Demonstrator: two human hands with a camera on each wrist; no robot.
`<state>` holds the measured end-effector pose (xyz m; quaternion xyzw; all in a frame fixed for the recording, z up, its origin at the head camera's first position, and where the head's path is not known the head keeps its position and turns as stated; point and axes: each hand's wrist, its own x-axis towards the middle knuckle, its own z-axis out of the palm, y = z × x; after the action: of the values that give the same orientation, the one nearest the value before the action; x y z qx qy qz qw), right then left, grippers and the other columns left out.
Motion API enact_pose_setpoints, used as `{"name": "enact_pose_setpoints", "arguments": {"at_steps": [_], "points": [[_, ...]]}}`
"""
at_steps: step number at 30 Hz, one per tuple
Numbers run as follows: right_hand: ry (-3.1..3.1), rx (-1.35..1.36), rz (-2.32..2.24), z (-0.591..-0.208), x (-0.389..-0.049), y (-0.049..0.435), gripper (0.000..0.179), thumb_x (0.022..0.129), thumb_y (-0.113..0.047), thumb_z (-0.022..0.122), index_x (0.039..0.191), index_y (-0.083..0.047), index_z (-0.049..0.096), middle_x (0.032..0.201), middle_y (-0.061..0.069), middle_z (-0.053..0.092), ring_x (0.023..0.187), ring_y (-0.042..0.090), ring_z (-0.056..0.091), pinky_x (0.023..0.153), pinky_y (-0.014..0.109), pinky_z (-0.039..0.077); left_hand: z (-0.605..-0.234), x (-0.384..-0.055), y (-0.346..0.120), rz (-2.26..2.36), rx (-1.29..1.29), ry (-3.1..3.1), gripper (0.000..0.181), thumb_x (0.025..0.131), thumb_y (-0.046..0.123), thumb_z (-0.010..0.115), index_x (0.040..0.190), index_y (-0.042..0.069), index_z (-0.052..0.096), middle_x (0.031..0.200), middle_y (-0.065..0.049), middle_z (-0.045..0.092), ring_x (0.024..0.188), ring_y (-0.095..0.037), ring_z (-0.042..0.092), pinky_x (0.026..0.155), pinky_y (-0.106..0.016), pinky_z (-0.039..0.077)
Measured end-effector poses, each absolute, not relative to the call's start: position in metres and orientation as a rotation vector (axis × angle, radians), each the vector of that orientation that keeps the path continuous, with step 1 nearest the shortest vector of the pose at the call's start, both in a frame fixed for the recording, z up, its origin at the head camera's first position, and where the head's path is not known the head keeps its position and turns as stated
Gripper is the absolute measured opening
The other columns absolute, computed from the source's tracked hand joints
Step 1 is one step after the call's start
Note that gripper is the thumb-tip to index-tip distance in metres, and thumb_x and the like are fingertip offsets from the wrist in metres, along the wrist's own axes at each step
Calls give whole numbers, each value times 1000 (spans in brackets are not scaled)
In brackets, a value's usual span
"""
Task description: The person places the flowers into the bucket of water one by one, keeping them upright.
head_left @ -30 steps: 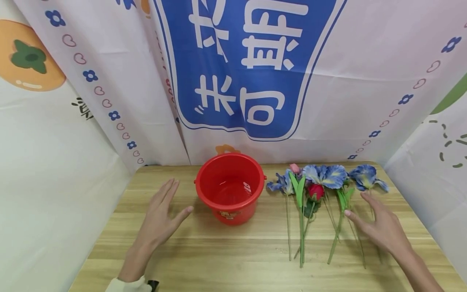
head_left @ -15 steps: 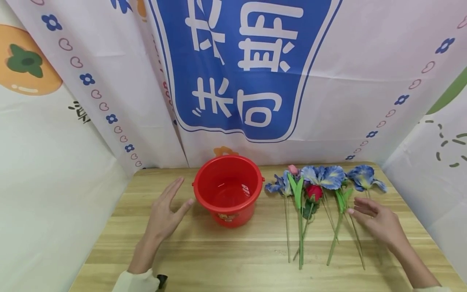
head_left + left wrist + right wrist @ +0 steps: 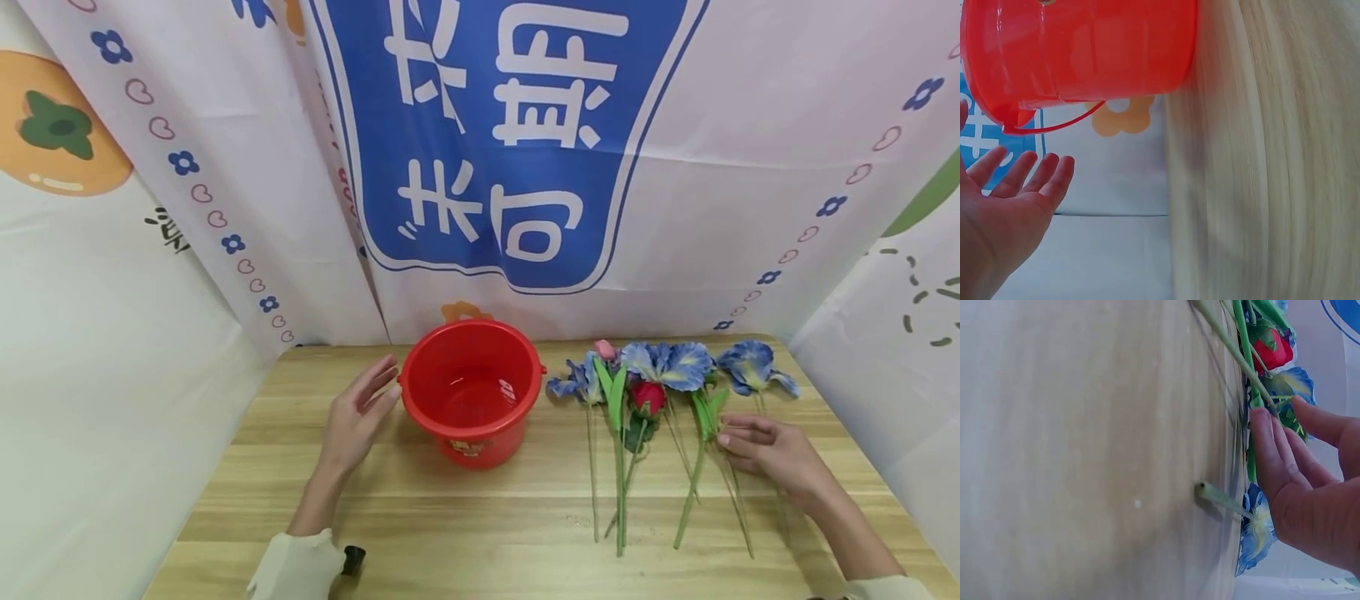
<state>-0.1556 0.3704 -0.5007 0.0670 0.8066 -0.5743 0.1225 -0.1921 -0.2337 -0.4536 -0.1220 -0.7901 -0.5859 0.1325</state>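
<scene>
A red plastic bucket [image 3: 472,392] stands upright on the wooden table, its thin handle [image 3: 1060,128] hanging down on the side in the left wrist view. My left hand [image 3: 360,417] is just left of the bucket with fingers extended, near the rim and handle; contact cannot be told. Artificial flowers lie to the bucket's right: blue irises [image 3: 667,364], a red rose [image 3: 648,397] and a pink bud [image 3: 604,349]. Over the rightmost stems is my right hand [image 3: 776,454], fingers slightly bent. In the right wrist view a stem [image 3: 1235,353] runs between thumb and fingers, with a gap showing.
Another blue iris [image 3: 750,365] lies at the far right, its stem pointing toward the front. A printed cloth [image 3: 675,250] hangs behind the table [image 3: 480,533], and white cloth walls flank both sides. A black object [image 3: 352,560] is beside my left sleeve.
My left hand has moved right, closer to the bucket's rim. The right hand's fingers have bent more and shifted slightly down over the stems. The bucket and flowers stay in place.
</scene>
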Motion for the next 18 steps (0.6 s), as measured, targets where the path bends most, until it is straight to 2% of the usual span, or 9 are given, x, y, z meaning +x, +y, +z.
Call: {"name": "enact_pose_setpoints", "arguments": {"at_steps": [2, 5, 8, 14, 18], "points": [[2334, 198, -1666, -501, -156, 371, 77, 105, -21, 72, 158, 17, 32, 135, 21, 70, 101, 3, 76, 94, 34, 66, -454, -194, -232, -1749, -350, -2285, 53, 104, 8, 68, 154, -3, 53, 157, -25, 56, 140, -23, 62, 103, -12, 54], [2313, 181, -1637, -500, -156, 372, 77, 105, -20, 71, 159, 18, 30, 142, 29, 65, 103, 3, 75, 95, 35, 66, -454, -195, -230, -1797, -348, -2275, 53, 104, 6, 67, 154, -6, 53, 156, -27, 56, 132, -7, 65, 100, -14, 57], [2284, 178, -1633, -500, -156, 373, 77, 105, -17, 71, 159, 19, 29, 147, 33, 61, 104, 3, 75, 96, 35, 66, -455, -195, -230, -1791, -353, -2288, 49, 105, 7, 66, 152, -3, 55, 154, -26, 59, 125, 4, 64, 98, -14, 58], [2267, 147, -1651, -499, -153, 376, 78, 105, -14, 71, 159, 20, 26, 143, 28, 65, 104, 1, 74, 95, 33, 66, -456, -196, -230, -1795, -379, -2311, 46, 107, 10, 65, 151, 1, 58, 151, -25, 61, 125, -1, 65, 96, -17, 60], [2276, 143, -1683, -499, -150, 375, 79, 103, -14, 73, 158, 19, 28, 134, 12, 72, 104, -1, 73, 94, 32, 66, -456, -197, -230, -1847, -383, -2306, 47, 107, 9, 64, 152, -1, 56, 151, -26, 60, 126, -1, 65, 95, -19, 62]]}}
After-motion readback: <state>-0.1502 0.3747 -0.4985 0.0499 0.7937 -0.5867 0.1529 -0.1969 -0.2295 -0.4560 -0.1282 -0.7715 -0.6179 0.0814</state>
